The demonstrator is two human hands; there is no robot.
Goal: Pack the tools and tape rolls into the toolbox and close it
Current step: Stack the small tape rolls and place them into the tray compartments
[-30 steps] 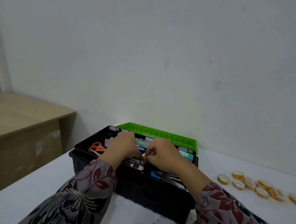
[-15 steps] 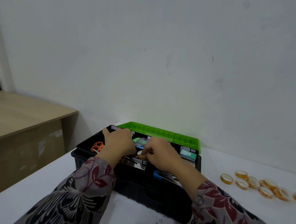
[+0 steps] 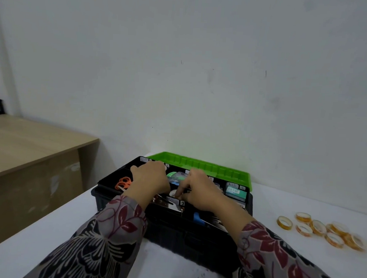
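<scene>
One round tape roll (image 3: 173, 193) pinched by right hand (image 3: 203, 193), left hand (image 3: 151, 180) unclear — black toolbox (image 3: 193, 236).

Toolbox (image 3: 172, 230) sits open on the white counter (image 3: 43, 237) near its left edge, with the green lid (image 3: 200, 166) tipped back toward the far edge. Both hands are over the top tray. Left hand (image 3: 152, 180) is palm down, fingers hidden, so I can't tell if it holds anything. Right hand (image 3: 201, 191) pinches a pale tape roll (image 3: 173, 192) at the tray's middle divider. Orange scissors (image 3: 124, 183) lie in the tray's left compartment. Loose tape rolls (image 3: 323, 229) are clustered toward the counter's right edge, well apart from the box.
</scene>
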